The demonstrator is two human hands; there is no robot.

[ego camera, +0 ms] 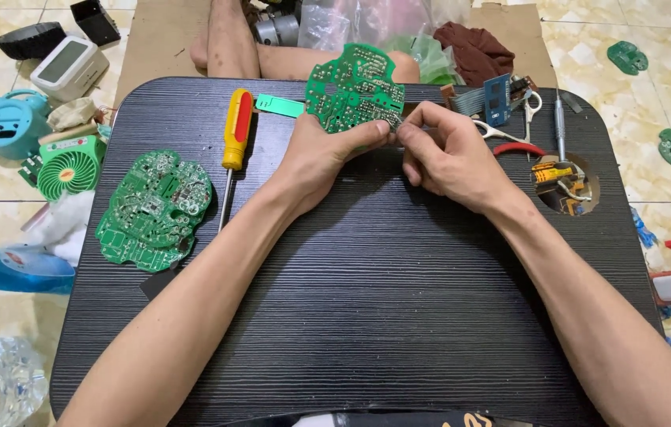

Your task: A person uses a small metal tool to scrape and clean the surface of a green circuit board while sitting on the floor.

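Note:
My left hand (pixel 319 154) holds a round green circuit board (pixel 353 85) upright by its lower edge, above the far middle of the black lap table (pixel 367 316). My right hand (pixel 447 154) pinches something small at the board's lower right edge; what it grips is hidden by the fingers. A second green circuit board (pixel 153 209) lies flat on the table's left side. Between that board and my left hand lies a screwdriver with a yellow and red handle (pixel 234 142), its tip pointing toward me.
Red-handled pliers (pixel 513 146), scissors (pixel 531 107), a thin metal tool (pixel 560 126) and a blue module with ribbon cable (pixel 493 99) lie at the far right. A round hole (pixel 565 183) in the table holds small parts. A green fan (pixel 70 164), gadgets and bottles crowd the floor at left.

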